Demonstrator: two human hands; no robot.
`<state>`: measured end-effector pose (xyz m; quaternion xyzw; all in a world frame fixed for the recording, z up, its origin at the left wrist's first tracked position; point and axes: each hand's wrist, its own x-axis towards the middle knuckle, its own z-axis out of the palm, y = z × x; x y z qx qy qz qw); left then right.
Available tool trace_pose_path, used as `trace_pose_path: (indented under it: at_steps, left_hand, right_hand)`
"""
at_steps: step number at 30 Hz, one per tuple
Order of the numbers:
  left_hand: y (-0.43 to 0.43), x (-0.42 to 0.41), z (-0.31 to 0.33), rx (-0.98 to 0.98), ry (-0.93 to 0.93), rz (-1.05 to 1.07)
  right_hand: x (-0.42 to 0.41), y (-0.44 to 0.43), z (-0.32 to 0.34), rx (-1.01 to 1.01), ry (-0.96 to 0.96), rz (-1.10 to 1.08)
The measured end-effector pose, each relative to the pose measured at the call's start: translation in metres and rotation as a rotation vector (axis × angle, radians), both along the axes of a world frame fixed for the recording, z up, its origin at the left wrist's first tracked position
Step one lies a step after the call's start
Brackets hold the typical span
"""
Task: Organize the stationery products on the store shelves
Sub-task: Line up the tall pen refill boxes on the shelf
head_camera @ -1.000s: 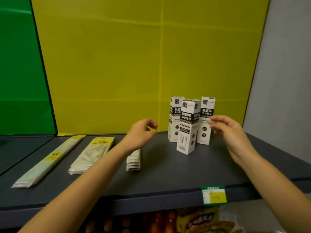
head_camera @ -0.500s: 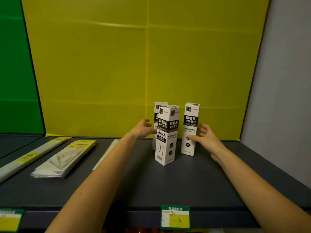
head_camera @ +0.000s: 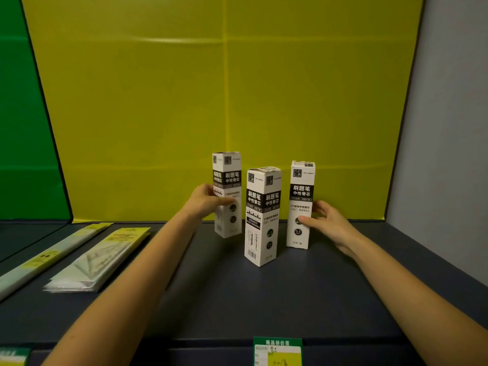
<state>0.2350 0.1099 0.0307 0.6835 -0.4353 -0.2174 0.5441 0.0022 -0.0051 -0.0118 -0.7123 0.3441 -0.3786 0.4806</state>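
Observation:
Three tall white refill boxes with black labels are on the dark shelf (head_camera: 237, 299). My left hand (head_camera: 204, 200) grips the left box (head_camera: 227, 196), which is lifted a little off the shelf and tilted. The middle box (head_camera: 261, 217) stands upright nearest me, untouched. My right hand (head_camera: 326, 221) holds the right box (head_camera: 301, 207), thumb on its front and fingers behind it; that box stands on the shelf.
Flat packs with yellow headers (head_camera: 105, 257) and a long narrow pack (head_camera: 45, 257) lie at the left. A yellow back panel (head_camera: 224, 101) and a grey side wall (head_camera: 449, 154) bound the shelf. A green price tag (head_camera: 277, 351) hangs on the front edge.
My left hand has closed round the left box and lifted it up and leftward. My right hand has taken hold of the right box. The view moved closer.

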Motion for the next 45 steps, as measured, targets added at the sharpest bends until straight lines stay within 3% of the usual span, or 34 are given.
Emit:
trace_pose_path:
  at_steps: [5, 12, 18, 25, 35, 41, 45]
  left_hand:
    - [0.046, -0.007, 0.016, 0.029, 0.003, -0.144]
    - [0.060, -0.034, -0.011, 0.071, -0.105, -0.128]
    - [0.052, -0.044, -0.028, -0.012, -0.068, -0.183]
    - [0.034, -0.050, -0.041, -0.083, 0.023, -0.187]
    - [0.045, -0.059, -0.038, -0.046, -0.044, -0.347]
    - [0.059, -0.065, -0.041, -0.054, -0.047, -0.420]
    - [0.062, -0.063, -0.044, -0.038, -0.033, -0.450]
  right_hand:
    - [-0.008, -0.002, 0.003, 0.084, 0.001, 0.161]
    - [-0.004, -0.001, 0.006, 0.174, -0.013, 0.323]
    - [0.005, 0.010, 0.009, 0.163, 0.033, 0.415]
    - [0.017, 0.025, 0.005, 0.092, 0.059, 0.348]
    - [-0.010, 0.054, -0.005, 0.059, 0.012, 0.202]
    - [-0.024, 0.078, -0.014, -0.010, -0.048, 0.217]
    - [-0.032, 0.081, -0.010, -0.035, 0.069, 0.332]
